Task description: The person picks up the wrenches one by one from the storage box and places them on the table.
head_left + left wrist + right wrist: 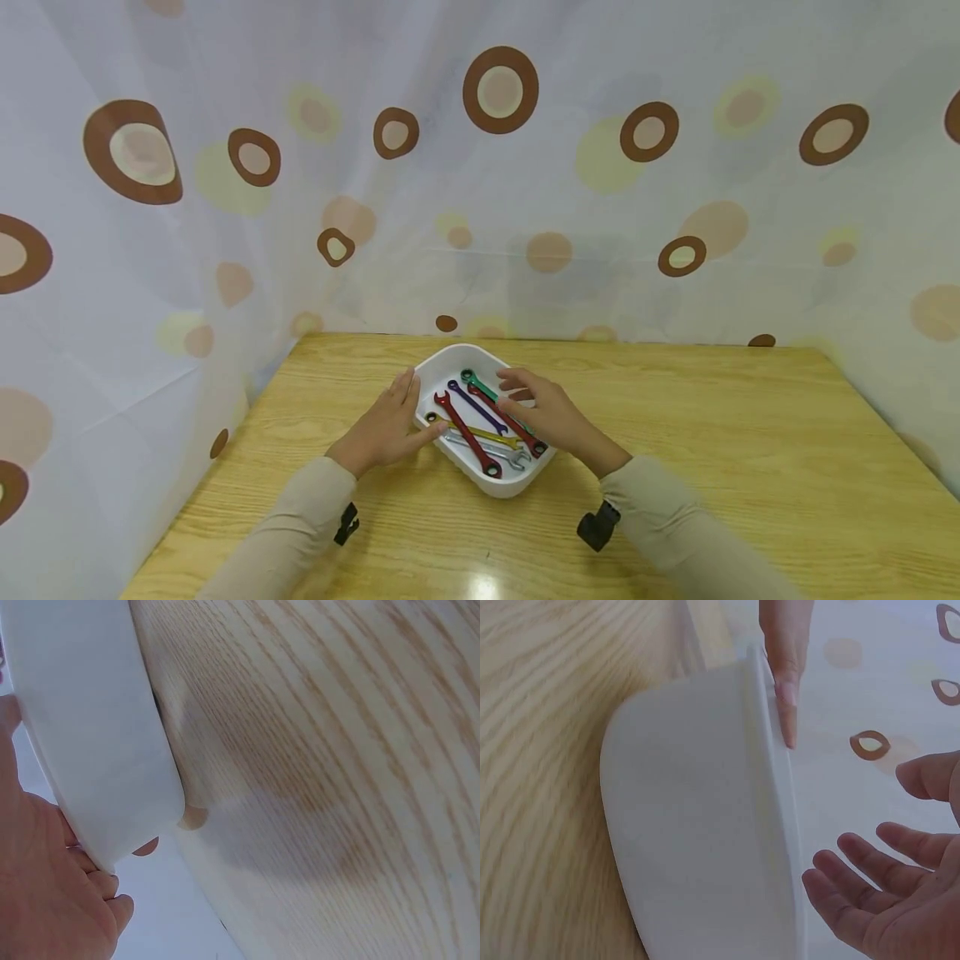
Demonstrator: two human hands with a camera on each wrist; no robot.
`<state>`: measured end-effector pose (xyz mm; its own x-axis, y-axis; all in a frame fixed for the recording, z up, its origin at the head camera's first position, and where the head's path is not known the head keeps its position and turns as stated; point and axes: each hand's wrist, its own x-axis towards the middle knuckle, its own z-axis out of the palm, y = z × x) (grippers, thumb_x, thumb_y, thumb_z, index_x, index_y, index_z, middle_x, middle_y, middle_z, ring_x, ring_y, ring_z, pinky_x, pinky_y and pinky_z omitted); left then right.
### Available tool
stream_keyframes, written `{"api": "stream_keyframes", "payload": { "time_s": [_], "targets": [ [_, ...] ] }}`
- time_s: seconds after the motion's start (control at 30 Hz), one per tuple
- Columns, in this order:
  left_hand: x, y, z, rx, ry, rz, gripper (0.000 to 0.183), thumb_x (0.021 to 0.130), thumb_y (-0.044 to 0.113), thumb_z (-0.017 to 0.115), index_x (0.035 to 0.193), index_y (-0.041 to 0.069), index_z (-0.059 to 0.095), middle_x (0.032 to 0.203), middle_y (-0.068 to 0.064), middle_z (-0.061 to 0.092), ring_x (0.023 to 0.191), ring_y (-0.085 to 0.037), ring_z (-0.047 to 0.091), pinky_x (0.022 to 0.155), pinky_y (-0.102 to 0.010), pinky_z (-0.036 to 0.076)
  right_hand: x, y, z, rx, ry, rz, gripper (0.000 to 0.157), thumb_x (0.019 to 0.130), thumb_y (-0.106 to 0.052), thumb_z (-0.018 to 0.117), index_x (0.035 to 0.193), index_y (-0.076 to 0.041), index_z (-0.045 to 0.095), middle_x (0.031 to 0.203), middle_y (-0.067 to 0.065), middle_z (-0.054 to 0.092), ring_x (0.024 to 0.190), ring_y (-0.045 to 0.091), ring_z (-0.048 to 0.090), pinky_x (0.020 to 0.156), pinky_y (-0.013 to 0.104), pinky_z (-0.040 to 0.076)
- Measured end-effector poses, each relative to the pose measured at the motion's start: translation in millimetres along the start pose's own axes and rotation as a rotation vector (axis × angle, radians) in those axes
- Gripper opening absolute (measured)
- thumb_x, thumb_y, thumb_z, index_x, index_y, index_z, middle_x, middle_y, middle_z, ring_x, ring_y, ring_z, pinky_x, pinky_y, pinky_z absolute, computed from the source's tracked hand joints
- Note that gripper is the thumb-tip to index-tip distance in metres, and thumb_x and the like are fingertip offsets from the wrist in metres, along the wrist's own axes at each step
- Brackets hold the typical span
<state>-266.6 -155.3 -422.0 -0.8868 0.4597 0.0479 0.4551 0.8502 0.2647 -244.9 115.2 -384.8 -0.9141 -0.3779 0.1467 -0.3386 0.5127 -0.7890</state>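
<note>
A white plastic tub with rounded corners stands on the table, holding several combination wrenches. Two red wrenches, one of them the front red wrench, lie with a purple wrench, a green wrench, a yellow wrench and silver metal. My left hand holds the tub's left corner, thumb over the rim and fingers along the side. My right hand hovers at the tub's right rim, fingers loosely bent and nothing in them; it hides some wrench ends.
The wooden table reaches back to a white curtain with brown and yellow circles, which also hangs along the left and right sides. Black straps, such as the right strap, hang beneath both sleeves.
</note>
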Motion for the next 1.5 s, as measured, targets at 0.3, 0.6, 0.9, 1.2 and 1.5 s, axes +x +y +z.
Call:
{"api": "stream_keyframes", "payload": {
  "time_s": [0.3,0.6,0.9,1.2,1.5],
  "targets": [
    [-0.7,2.5,-1.1,0.0,-0.003,-0.002,0.093,0.095,0.058,0.045,0.148,-0.011,0.013,0.157,-0.027,0.006,0.145,-0.039,0.006,0.116,-0.051,0.016,19.3,-11.9,34.0,0.057,0.031,0.153,0.039,0.094,-0.022,0.06,0.13,-0.007,0.057,0.113,0.012,0.065,0.104,0.026,0.061,0.08,0.037,0.053],
    [0.5,3.1,-0.4,0.007,-0.005,-0.007,0.094,0.095,0.06,0.043,0.148,-0.011,0.011,0.157,-0.026,0.003,0.145,-0.039,0.006,0.117,-0.049,0.014,35.8,-11.2,62.0,0.012,0.032,0.305,0.044,0.089,-0.024,0.063,0.127,-0.001,0.058,0.107,0.013,0.067,0.097,0.023,0.061,0.083,0.037,0.051],
    [-0.3,5.0,-3.0,0.033,-0.026,-0.016,0.094,0.095,0.061,0.041,0.148,-0.011,0.012,0.157,-0.026,0.004,0.145,-0.039,0.007,0.117,-0.05,0.015,41.5,-1.5,78.0,-0.076,0.062,0.299,0.042,0.086,-0.019,0.066,0.123,0.001,0.06,0.103,0.015,0.065,0.096,0.026,0.061,0.083,0.041,0.05],
    [0.3,5.9,-4.5,0.046,-0.03,-0.026,0.095,0.094,0.062,0.042,0.148,-0.011,0.014,0.157,-0.026,0.006,0.145,-0.039,0.009,0.117,-0.048,0.015,39.8,5.6,86.6,-0.223,0.093,0.245,0.036,0.078,-0.011,0.07,0.111,0.001,0.066,0.086,0.007,0.066,0.078,0.018,0.06,0.072,0.034,0.05],
    [0.5,6.4,-3.9,0.052,-0.035,-0.022,0.094,0.094,0.062,0.042,0.148,-0.011,0.015,0.157,-0.027,0.007,0.145,-0.04,0.009,0.117,-0.049,0.014,41.7,7.2,89.3,-0.307,0.085,0.242,0.031,0.077,-0.007,0.072,0.106,0.0,0.069,0.085,0.005,0.066,0.075,0.017,0.058,0.07,0.035,0.051]
  ]
}}
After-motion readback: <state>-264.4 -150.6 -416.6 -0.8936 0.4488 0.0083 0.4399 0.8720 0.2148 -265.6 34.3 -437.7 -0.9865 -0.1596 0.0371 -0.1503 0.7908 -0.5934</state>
